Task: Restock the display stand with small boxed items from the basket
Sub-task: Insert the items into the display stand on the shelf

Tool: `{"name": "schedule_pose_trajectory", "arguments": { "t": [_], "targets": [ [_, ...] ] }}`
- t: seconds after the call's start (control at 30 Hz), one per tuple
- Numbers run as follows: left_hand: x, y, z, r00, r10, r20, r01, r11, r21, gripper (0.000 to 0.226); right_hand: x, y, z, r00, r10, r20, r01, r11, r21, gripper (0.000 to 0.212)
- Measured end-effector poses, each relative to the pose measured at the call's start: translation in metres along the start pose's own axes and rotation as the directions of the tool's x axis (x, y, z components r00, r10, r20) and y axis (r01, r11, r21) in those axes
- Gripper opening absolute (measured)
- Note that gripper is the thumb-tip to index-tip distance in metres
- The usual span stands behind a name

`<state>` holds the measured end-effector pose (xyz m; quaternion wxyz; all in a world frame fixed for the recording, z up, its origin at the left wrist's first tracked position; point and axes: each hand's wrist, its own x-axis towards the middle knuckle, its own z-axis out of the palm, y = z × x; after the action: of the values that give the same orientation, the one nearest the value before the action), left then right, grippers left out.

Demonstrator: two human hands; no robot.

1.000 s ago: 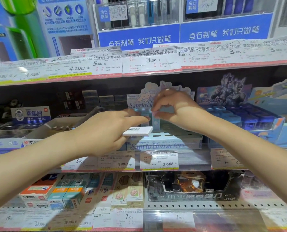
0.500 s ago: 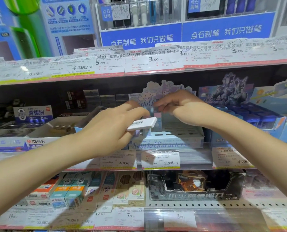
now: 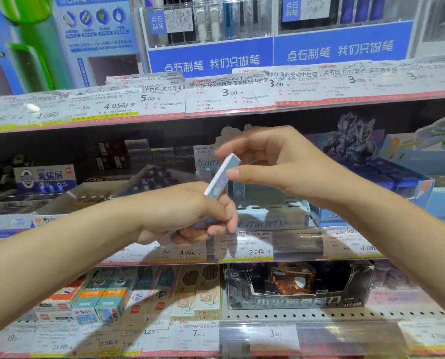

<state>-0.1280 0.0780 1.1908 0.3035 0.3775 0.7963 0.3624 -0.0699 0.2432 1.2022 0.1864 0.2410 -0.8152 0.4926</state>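
Since half a second before, the small box [image 3: 222, 176] had swung from lying nearly flat to standing steeply tilted, its upper end leaning right, and the right hand [image 3: 281, 164] had come off the display stand [image 3: 273, 212] toward the box. The left hand [image 3: 190, 211] had dropped lower and turned, so its fingers now curled downward.

The box was a slim, flat rectangular carton of smooth card, white along one long edge and pale blue with a faint pastel print on its broad face. The left hand gripped its lower end between curled fingers; more pale boxes seemed to be bunched under that hand, though blur hid how many. The right hand pinched the box's upper half, index fingertip at the top corner and thumb tip against the broad face, the other fingers loosely bent behind.

The box was held in the air in front of the middle shelf, just before the display stand. That stand was a light blue cardboard tray with a cut-out cartoon backing card [image 3: 211, 156] and cursive lettering on its front wall; rows of similar pale boxes lay inside it. Glossy paper price tags [image 3: 243, 246] sat in a clear plastic strip along the shelf edge. Right of the stand stood a darker blue cardboard tray [image 3: 387, 182] of small blue items
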Motion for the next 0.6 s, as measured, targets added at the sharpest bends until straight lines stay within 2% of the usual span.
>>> {"name": "schedule_pose_trajectory", "arguments": {
  "t": [0.1, 0.2, 0.33, 0.43, 0.53, 0.6],
  "targets": [
    [-0.002, 0.002, 0.001, 0.995, 0.035, -0.088, -0.035, 0.999, -0.002, 0.016, -0.001, 0.006, -0.007, 0.998, 0.052, -0.030, -0.052, 0.999, -0.011, 0.016],
    [-0.007, 0.004, -0.003, 0.951, 0.115, -0.288, -0.131, 0.991, -0.037, 0.007, -0.004, 0.009, -0.013, 0.991, 0.101, -0.084, -0.101, 0.995, 0.003, 0.016],
    [-0.008, 0.002, -0.006, 0.863, 0.176, -0.473, -0.237, 0.969, -0.071, 0.024, -0.007, 0.014, -0.016, 0.975, 0.156, -0.156, -0.152, 0.988, 0.035, 0.014],
    [-0.007, 0.001, -0.010, 0.827, 0.214, -0.520, -0.267, 0.963, -0.028, 0.018, -0.007, 0.017, -0.016, 0.974, 0.201, -0.101, -0.207, 0.977, -0.054, 0.016],
    [-0.004, 0.002, -0.013, 0.836, 0.219, -0.503, -0.264, 0.964, -0.019, 0.014, -0.005, 0.017, -0.012, 0.973, 0.231, 0.004, -0.228, 0.965, -0.131, 0.018],
    [-0.001, 0.004, -0.011, 0.849, 0.215, -0.482, -0.252, 0.968, -0.011, 0.009, -0.003, 0.015, -0.009, 0.978, 0.207, 0.022, -0.201, 0.965, -0.171, 0.021]
  ]
}}
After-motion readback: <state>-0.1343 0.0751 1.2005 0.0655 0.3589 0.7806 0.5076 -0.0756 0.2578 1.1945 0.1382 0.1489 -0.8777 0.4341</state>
